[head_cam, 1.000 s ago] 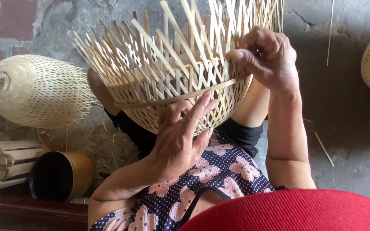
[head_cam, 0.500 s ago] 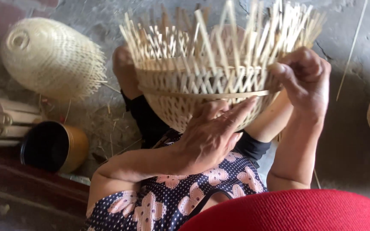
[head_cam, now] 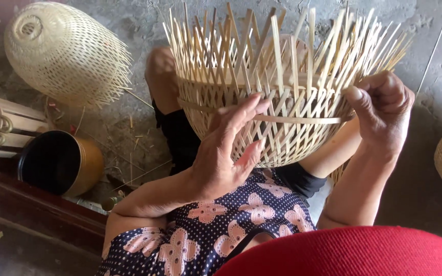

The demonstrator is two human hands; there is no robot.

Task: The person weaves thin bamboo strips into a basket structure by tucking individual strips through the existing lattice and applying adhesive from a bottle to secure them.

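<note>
From the head view, the half-woven basket point(head_cam: 277, 102) rested in the lap, loose strips fanning upward. The left hand point(head_cam: 226, 153) lay spread against its wall, steadying it, while the right hand point(head_cam: 382, 110) pinched the horizontal band point(head_cam: 303, 120) taut.

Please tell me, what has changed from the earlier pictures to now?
The left hand slid up the unfinished basket to the flat strip around it. The right hand keeps pinching the rim on its side. The finished basket and dark tin stay on the floor.
</note>
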